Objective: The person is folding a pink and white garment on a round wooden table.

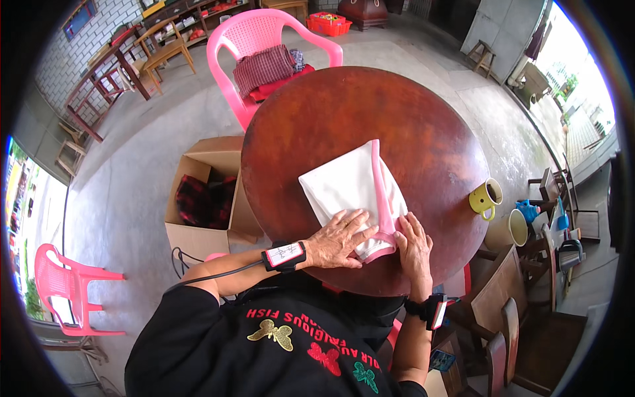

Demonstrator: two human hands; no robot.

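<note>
A white garment with pink trim [342, 186] lies folded on the round dark-wood table [317, 119], near its front edge. My left hand [340, 240] rests flat on the lower left of the cloth, fingers spread, with a ring on one finger. At the cloth's right edge is my right hand [414, 243], its fingertips touching the pink trim. Neither hand visibly grips the fabric. The pink band runs down the garment's right side and meets another pink edge between my hands.
A yellow mug [485, 198] holding dark liquid stands at the table's right rim. Left of the table is an open cardboard box [198, 231] with red-and-black cloth inside. Behind it, a pink plastic chair [248, 30] bears folded cloths [263, 69]. Wooden chairs [501, 283] crowd the right.
</note>
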